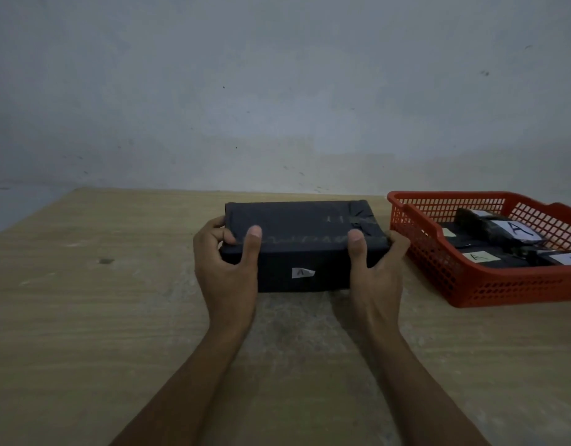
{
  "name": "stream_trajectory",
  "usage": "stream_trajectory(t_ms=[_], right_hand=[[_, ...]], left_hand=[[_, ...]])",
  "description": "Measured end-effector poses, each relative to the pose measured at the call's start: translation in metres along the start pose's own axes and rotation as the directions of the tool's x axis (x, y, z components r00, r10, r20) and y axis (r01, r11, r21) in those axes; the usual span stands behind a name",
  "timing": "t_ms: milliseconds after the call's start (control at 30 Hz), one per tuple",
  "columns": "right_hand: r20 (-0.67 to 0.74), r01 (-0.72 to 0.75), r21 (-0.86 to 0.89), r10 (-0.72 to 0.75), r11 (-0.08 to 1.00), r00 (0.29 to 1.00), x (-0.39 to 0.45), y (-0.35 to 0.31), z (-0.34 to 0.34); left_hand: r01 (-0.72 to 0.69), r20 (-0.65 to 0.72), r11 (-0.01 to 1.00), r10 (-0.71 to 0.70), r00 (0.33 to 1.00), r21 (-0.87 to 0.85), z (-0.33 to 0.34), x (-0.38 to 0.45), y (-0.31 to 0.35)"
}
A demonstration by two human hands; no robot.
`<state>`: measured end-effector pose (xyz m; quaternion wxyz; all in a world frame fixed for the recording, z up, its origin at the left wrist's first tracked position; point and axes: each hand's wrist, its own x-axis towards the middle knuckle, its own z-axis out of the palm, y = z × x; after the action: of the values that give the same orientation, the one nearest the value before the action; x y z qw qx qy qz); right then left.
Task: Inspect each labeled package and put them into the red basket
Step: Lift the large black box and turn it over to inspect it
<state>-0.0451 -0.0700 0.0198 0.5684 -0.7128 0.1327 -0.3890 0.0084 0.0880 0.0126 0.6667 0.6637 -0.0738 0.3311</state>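
Head view: left hand (224,268) and right hand (375,268) grip the ends of the black package (301,243) above the table (84,300), beside the red basket (438,268); it looks stiff, light, best held there

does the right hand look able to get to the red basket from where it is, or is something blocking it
Probably yes. The red basket sits just to the right of the right hand, with only bare table between them. But that hand and the left hand both grip the black package, so it isn't free.

Bare room, scuffed wall (277,91), wooden table (84,317)
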Motion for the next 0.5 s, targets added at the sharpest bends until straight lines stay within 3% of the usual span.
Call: stream_trajectory(t_ms=[133,400,500], right_hand=[[-0.054,-0.012,-0.031,0.01,0.999,0.998,0.0029,0.0035,-0.0005],[-0.114,0.073,0.013,-0.071,0.997,0.991,0.0049,0.0099,-0.0018],[-0.14,0.078,0.015,-0.076,0.997,0.987,0.0047,0.01,-0.0026]], left_hand=[[-0.068,0.03,0.998,0.068,0.997,-0.006,-0.0001,-0.0001,-0.0023],[0.227,0.109,0.969,-0.216,0.97,-0.098,0.0011,0.0018,0.0011],[0.231,0.157,0.971,-0.218,0.963,-0.068,0.001,0.0028,0.0007]])
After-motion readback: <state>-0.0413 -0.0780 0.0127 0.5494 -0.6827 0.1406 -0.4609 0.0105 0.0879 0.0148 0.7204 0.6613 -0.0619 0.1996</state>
